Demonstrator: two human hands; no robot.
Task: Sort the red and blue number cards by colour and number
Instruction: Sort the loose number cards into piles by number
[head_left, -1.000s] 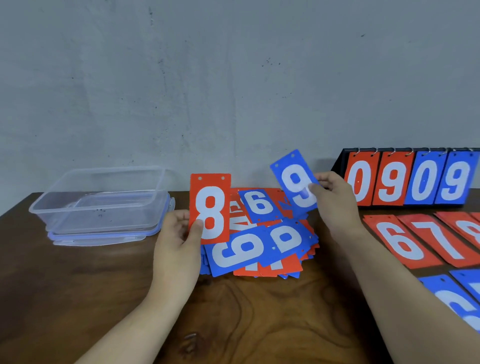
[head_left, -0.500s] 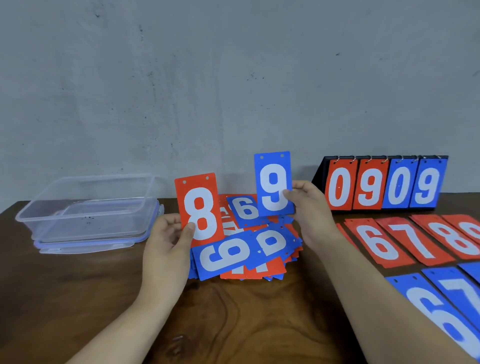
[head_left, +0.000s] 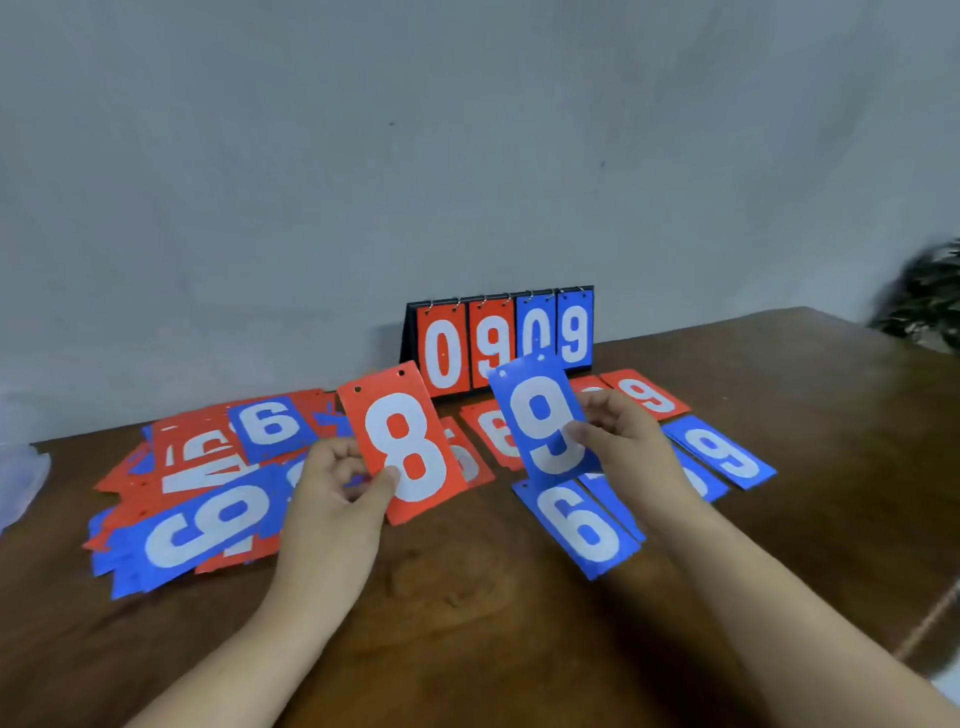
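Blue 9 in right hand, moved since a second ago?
Yes. Blue 9 card went right: it was left of the scoreboard, now overlaps its blue 0.

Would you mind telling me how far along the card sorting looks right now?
Partly done. A red row and a blue row already lie, seemingly in order, in front of the flip scoreboard. In hand: the left hand holds a red 8 and the right hand a blue 9, neither placed yet. Left to do: the mixed pile of red and blue cards at the left is unsorted.
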